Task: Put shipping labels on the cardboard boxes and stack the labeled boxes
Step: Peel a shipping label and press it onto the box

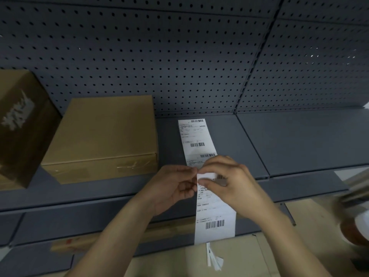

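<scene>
A strip of white shipping labels (pixel 196 136) lies on the grey shelf (pixel 299 140) and hangs over its front edge. My left hand (pixel 173 186) and my right hand (pixel 227 180) both pinch the top edge of the hanging label (pixel 215 216), fingertips close together. A flat cardboard box (pixel 103 132) with a bare top sits on the shelf to the left of the strip. Further left stands a taller cardboard box (pixel 18 124) with a torn white patch on its side.
A grey pegboard wall (pixel 179 56) backs the shelf. Below the shelf lie cardboard pieces (pixel 229 256) and small white paper scraps (pixel 213 258). A blurred brown and white object (pixel 357 226) sits at the right edge.
</scene>
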Demonstrator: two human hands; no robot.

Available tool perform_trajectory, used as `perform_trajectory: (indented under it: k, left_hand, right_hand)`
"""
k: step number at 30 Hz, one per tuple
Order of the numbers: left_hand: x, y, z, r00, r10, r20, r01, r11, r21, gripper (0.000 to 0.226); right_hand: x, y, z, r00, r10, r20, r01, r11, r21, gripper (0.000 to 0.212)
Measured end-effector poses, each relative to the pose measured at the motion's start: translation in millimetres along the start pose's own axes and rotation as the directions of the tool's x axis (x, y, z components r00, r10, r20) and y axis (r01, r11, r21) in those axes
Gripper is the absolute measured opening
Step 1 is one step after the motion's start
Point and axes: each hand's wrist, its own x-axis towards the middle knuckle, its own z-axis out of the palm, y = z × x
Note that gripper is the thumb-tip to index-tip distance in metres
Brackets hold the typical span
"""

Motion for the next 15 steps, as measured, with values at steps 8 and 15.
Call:
perform_trajectory:
  k: [8,15]
  left_hand:
    - [4.3,-0.1,-0.4,1.000,-0.003,-0.023,0.004,0.999,0.054,0.013]
    - [5.0,-1.1,2.0,0.998,-0.037,-0.057,0.037,0.999,0.011,0.010]
  right_hand:
    - [-1.8,1.6,1.6,0.999,0.025,0.029,-0.026,1.000,0.009,0.015]
    - [-6.2,2.9,6.1,0.994,-0.077,-0.071,0.070,0.993,-0.100,0.017]
